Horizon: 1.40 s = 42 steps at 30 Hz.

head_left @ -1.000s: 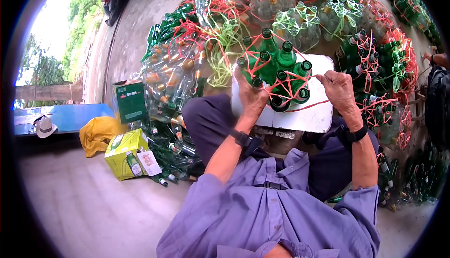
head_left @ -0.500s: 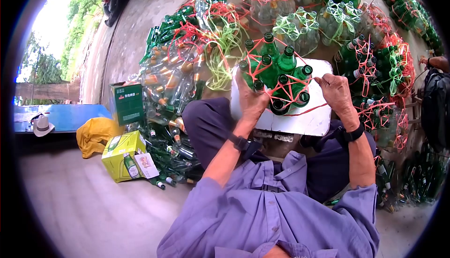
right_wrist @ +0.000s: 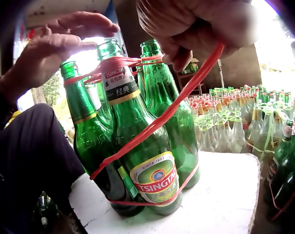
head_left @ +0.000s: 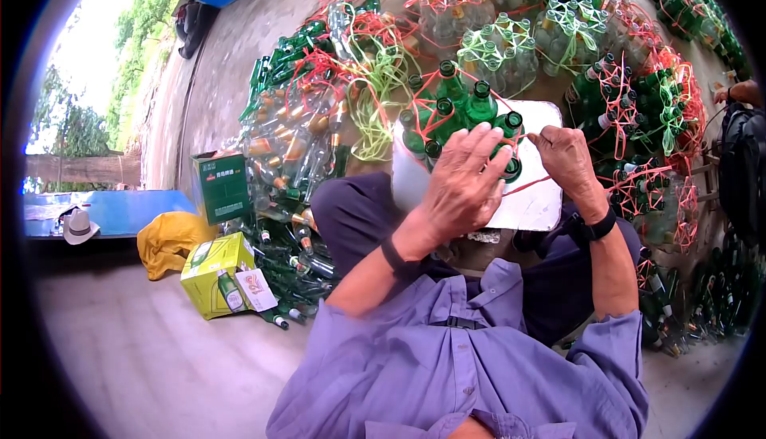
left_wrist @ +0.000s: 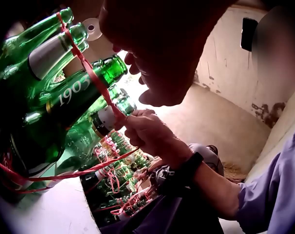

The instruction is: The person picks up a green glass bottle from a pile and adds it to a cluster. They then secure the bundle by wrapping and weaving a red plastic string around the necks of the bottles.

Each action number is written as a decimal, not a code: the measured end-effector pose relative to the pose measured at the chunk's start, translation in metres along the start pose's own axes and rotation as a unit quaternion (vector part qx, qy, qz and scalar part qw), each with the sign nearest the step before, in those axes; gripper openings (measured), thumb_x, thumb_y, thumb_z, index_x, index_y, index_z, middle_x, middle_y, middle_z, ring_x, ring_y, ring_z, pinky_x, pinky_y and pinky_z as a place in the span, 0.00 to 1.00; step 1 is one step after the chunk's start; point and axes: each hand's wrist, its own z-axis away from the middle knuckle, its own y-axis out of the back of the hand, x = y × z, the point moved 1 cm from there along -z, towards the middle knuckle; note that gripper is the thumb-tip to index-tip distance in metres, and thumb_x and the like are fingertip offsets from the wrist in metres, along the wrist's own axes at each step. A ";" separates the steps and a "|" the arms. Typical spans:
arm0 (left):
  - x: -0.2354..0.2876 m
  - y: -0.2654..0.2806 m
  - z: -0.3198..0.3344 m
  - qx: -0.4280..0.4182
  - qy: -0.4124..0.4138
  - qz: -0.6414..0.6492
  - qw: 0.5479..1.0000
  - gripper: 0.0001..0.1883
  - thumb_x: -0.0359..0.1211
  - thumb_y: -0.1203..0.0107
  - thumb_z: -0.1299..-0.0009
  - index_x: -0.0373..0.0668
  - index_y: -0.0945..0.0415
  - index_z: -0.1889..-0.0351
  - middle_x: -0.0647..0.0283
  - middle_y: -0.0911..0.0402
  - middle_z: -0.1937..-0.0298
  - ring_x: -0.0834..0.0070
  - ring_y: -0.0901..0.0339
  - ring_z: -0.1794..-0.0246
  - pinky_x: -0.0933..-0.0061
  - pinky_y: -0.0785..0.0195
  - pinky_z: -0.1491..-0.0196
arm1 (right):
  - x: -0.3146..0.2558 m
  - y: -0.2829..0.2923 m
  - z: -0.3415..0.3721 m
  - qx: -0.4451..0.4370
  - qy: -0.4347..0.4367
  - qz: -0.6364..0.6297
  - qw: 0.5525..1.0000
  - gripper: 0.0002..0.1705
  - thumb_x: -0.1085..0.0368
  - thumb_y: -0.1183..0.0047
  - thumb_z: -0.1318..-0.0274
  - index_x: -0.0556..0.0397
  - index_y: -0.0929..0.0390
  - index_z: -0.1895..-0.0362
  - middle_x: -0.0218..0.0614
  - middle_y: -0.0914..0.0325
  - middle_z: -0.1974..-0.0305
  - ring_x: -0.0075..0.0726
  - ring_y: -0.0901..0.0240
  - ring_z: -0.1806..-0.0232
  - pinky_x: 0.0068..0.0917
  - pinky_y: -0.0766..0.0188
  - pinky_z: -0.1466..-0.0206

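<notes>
Several green bottles (head_left: 482, 105) stood upright as one bundle on the white counter (head_left: 527, 214), in front of the seated person. On the bottle facing the right wrist camera, we read "TSINGTAO" and "SINCE 1903" on the oval body label (right_wrist: 154, 176); its neck label (right_wrist: 119, 78) repeated "TSINGTAO" above Chinese characters. In the left wrist view, we read "1903" in white on a dark-shouldered bottle (left_wrist: 73, 92).

Red strap (right_wrist: 162, 121) passed around the necks and lower bodies and ran diagonally up to the right hand (head_left: 566, 156). We observed that hand with its fingers curled, pinching the strap. The left hand (head_left: 467, 175) had straight, slightly spread fingers over the near bottle mouths and gripped nothing; we could not tell whether it touched the glass. It blocked part of the bundle in the head view.

At the left, we noted a dark green carton (head_left: 221, 187) with small white Chinese characters, and a yellow-green carton (head_left: 214, 275) printed with a bottle. Yellow cloth (head_left: 169, 243) lay just beside it. Loose clear bottles (head_left: 279, 136) lay heaped behind the cartons. Beyond the counter, we saw strapped bundles (head_left: 499, 54) in pale green and red. A black backpack (head_left: 742, 172) was at the far right.
</notes>
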 end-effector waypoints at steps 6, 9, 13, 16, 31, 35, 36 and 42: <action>-0.015 -0.029 0.004 -0.078 0.033 -0.030 0.996 0.36 0.35 0.30 0.45 0.50 0.25 0.34 0.53 0.24 0.35 0.54 0.30 0.31 0.48 0.43 0.31 | 0.000 0.003 0.002 0.002 0.008 -0.007 1.000 0.22 0.59 0.38 0.39 0.61 0.26 0.81 0.57 0.28 0.80 0.66 0.26 0.74 0.50 0.31 0.72; -0.015 -0.029 0.004 -0.069 0.033 -0.029 0.997 0.31 0.40 0.31 0.40 0.55 0.23 0.36 0.54 0.22 0.37 0.55 0.30 0.32 0.47 0.44 0.32 | 0.003 0.001 0.001 0.013 0.024 -0.001 1.000 0.23 0.59 0.38 0.39 0.60 0.27 0.81 0.56 0.28 0.81 0.65 0.26 0.75 0.49 0.31 0.72; -0.013 -0.028 0.004 -0.053 0.024 -0.033 0.998 0.24 0.45 0.34 0.36 0.58 0.19 0.40 0.55 0.22 0.38 0.56 0.29 0.32 0.45 0.46 0.33 | 0.007 0.002 0.001 0.053 0.105 0.021 0.993 0.19 0.60 0.38 0.39 0.57 0.27 0.78 0.51 0.28 0.80 0.60 0.26 0.76 0.47 0.32 0.74; -0.013 -0.029 0.003 -0.046 0.037 -0.028 0.998 0.19 0.47 0.37 0.32 0.59 0.17 0.44 0.55 0.21 0.38 0.56 0.29 0.32 0.43 0.48 0.32 | 0.001 0.011 -0.001 0.072 0.179 0.062 0.979 0.16 0.62 0.37 0.41 0.54 0.28 0.77 0.43 0.28 0.80 0.52 0.26 0.77 0.43 0.33 0.75; -0.012 -0.020 0.024 0.060 0.061 0.062 0.994 0.27 0.37 0.32 0.40 0.43 0.22 0.41 0.48 0.29 0.32 0.47 0.37 0.28 0.44 0.45 0.31 | -0.024 0.020 0.006 0.079 0.128 0.035 0.988 0.11 0.69 0.37 0.42 0.56 0.27 0.73 0.46 0.25 0.76 0.56 0.26 0.74 0.44 0.32 0.72; 0.012 -0.019 0.082 0.094 0.044 0.102 0.989 0.21 0.30 0.35 0.41 0.41 0.21 0.49 0.53 0.25 0.41 0.50 0.31 0.37 0.45 0.37 0.36 | -0.023 0.019 0.007 0.062 0.108 0.042 0.991 0.11 0.68 0.38 0.42 0.56 0.27 0.72 0.47 0.25 0.75 0.58 0.26 0.73 0.44 0.33 0.71; 0.014 -0.016 0.090 0.093 0.048 0.100 0.989 0.21 0.30 0.35 0.41 0.41 0.21 0.49 0.53 0.25 0.41 0.50 0.31 0.37 0.45 0.37 0.36 | -0.023 0.020 0.007 0.058 0.109 0.040 0.991 0.11 0.68 0.38 0.42 0.56 0.27 0.72 0.47 0.25 0.75 0.58 0.26 0.73 0.44 0.33 0.71; 0.003 -0.023 0.124 -0.013 0.169 0.118 0.979 0.19 0.28 0.34 0.45 0.39 0.22 0.55 0.48 0.25 0.45 0.47 0.27 0.43 0.53 0.32 0.41 | -0.020 0.018 0.010 0.045 0.096 0.036 0.994 0.14 0.65 0.40 0.39 0.58 0.27 0.74 0.51 0.28 0.76 0.62 0.28 0.72 0.47 0.36 0.71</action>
